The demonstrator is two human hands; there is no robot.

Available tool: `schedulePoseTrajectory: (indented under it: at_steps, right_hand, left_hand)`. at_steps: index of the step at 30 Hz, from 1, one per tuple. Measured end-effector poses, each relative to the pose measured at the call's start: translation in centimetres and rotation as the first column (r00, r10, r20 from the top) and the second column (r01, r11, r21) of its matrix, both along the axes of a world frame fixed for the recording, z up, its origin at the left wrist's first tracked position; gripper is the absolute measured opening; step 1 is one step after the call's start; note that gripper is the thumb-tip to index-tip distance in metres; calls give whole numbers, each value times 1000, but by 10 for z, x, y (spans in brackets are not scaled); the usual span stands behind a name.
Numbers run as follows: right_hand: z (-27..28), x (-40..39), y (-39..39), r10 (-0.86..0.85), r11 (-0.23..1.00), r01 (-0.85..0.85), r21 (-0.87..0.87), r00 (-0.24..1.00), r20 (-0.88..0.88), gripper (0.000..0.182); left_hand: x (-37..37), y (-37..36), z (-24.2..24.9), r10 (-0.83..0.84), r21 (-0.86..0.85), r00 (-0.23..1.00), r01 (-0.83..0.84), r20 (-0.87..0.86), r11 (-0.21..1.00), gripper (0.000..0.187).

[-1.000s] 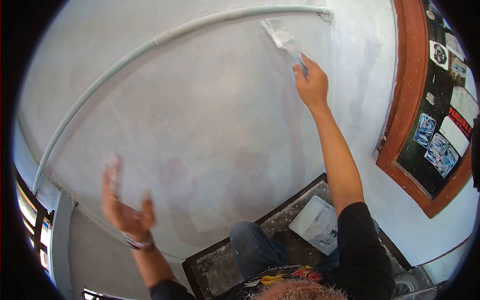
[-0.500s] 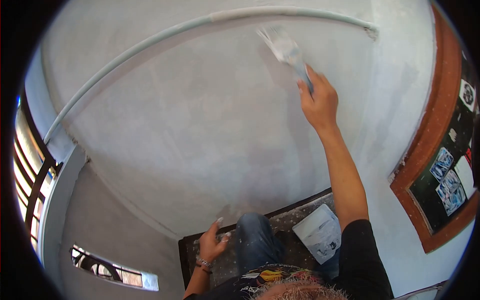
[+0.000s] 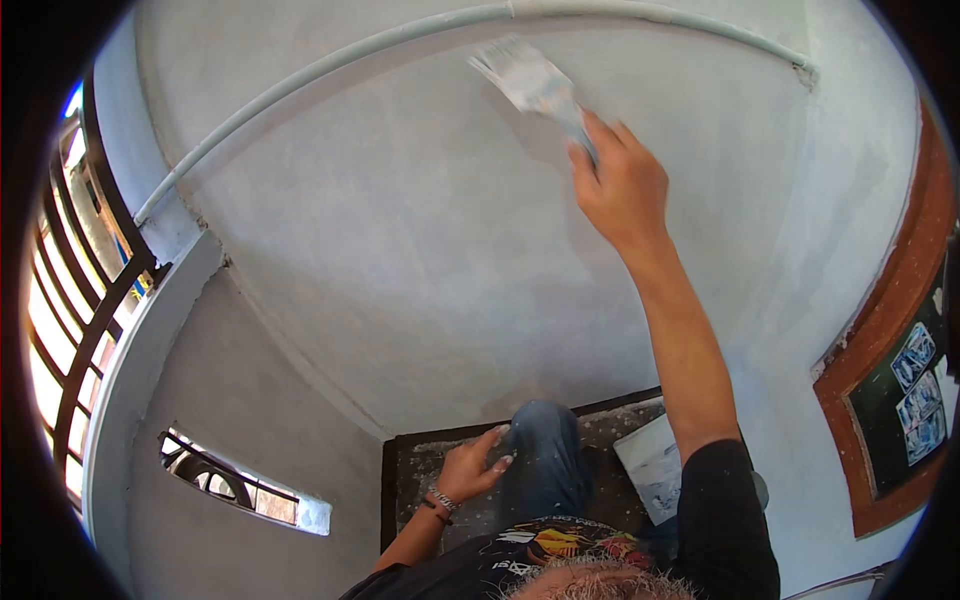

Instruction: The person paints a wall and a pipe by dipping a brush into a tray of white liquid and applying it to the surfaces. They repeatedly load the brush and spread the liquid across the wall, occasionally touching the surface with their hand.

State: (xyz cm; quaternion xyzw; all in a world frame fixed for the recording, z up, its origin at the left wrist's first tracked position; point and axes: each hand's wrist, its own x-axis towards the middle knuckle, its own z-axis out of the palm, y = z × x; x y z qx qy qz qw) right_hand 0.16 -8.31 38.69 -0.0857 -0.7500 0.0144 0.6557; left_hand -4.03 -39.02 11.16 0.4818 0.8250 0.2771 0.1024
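Note:
My right hand point(image 3: 625, 190) is wrapped around the handle of a wide paintbrush point(image 3: 535, 82), its bristles whitened with paint. The brush tilts up and left against the pale grey-white wall point(image 3: 420, 220), just under a painted pipe point(image 3: 380, 50). Low in the view, my left hand point(image 3: 472, 470) hangs beside my bent knee point(image 3: 545, 440), thumb and fingers apart and nothing between them. White smears mark its fingertips. To the right of the knee, a paint-smeared white container point(image 3: 645, 462) is partly covered by my right sleeve.
Dark metal bars point(image 3: 85, 290) stand at the left above a low wall point(image 3: 290, 370) with a slot opening point(image 3: 240, 490). A brown wooden frame point(image 3: 850, 440) around a dark panel with pictures borders the right side. Underneath is a dark, paint-spotted surface point(image 3: 425, 470).
The brush in my right hand has moved left along the wall under the pipe. The view has shifted, so the surroundings sit farther right. My left hand is closer to the knee.

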Motion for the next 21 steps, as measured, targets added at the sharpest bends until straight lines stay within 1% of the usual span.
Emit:
schedulePoseTrajectory:
  at_steps: [2,3,5,6,9,12,15,18,21]
  right_hand:
    - [24,-23,-12,-49,999,50,-9,997,62,31]
    - [30,-29,-18,-77,997,78,-8,993,93,30]
    - [24,-35,-26,-151,987,158,-14,960,234,27]
    - [20,-35,-30,-186,980,199,-12,934,305,26]
    - [-2,-2,-41,-91,991,128,-46,873,479,24]
    - [9,14,-48,-56,996,77,-46,934,352,24]
    - [34,-6,-48,-122,991,129,-18,968,220,23]
    - [35,-29,-54,-148,986,165,-39,950,273,24]
    - [6,-15,-63,-98,987,149,-63,858,504,23]
  left_hand:
    - [10,7,7,-19,127,998,12,57,992,56]
    - [14,7,2,-40,173,999,34,33,984,56]
    - [20,7,-12,-84,269,996,85,-17,959,56]
    - [23,5,-12,-112,236,992,124,-62,964,54]
    - [21,-15,-18,-79,76,997,78,18,994,52]
    - [10,-33,-21,-1,-62,1000,-1,-22,998,53]
    - [4,-37,-24,43,-64,999,-43,-5,997,54]
    - [9,-34,-29,21,56,1000,-21,-4,998,54]
    - [18,-27,-20,-28,-7,987,29,158,1000,53]
